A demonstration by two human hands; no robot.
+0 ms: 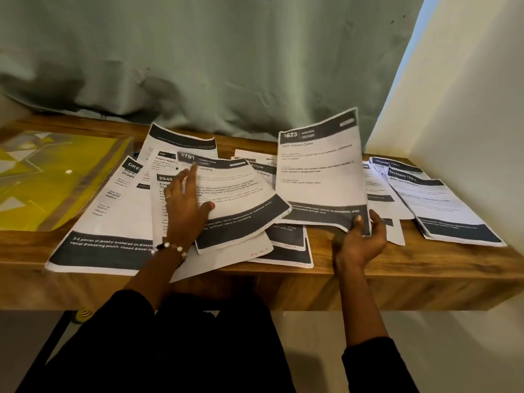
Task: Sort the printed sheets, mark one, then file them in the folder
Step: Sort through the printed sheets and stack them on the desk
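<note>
Head view: I look down on a wooden worktop (397,265) with many printed sheets spread over it, and both hands are in the picture.
Left hand (185,207): it lies flat with straight fingers on the loose pile of sheets (226,217) in the middle; the thumb presses the sheet numbered 701 (241,199). This grip is released, it holds nothing.
Left wrist: I see a bead bracelet (170,247) and a dark sleeve (136,304).
Right hand (358,239): the thumb and fingers pinch the near edge of one sheet, so this grip is grasping paper.
Held sheet (321,168): it carries the number 1623 and a kitchen heading; it stands lifted and tilted up from the worktop, right of the middle pile.
Sorted stack (442,205): a tidier pile of sheets with dressing table headings lies at the far right, near the white wall (467,109).
Left sheets: a large sheet about jewelry (113,222) lies left of the middle pile, partly under it.
Folder (56,177): a yellow folder with a clear cover lies flat at the left end of the worktop, apart from both hands.
Background: a grey-green cloth (226,66) hangs behind the worktop.
Small print: most text is too blurred for me to read.
</note>
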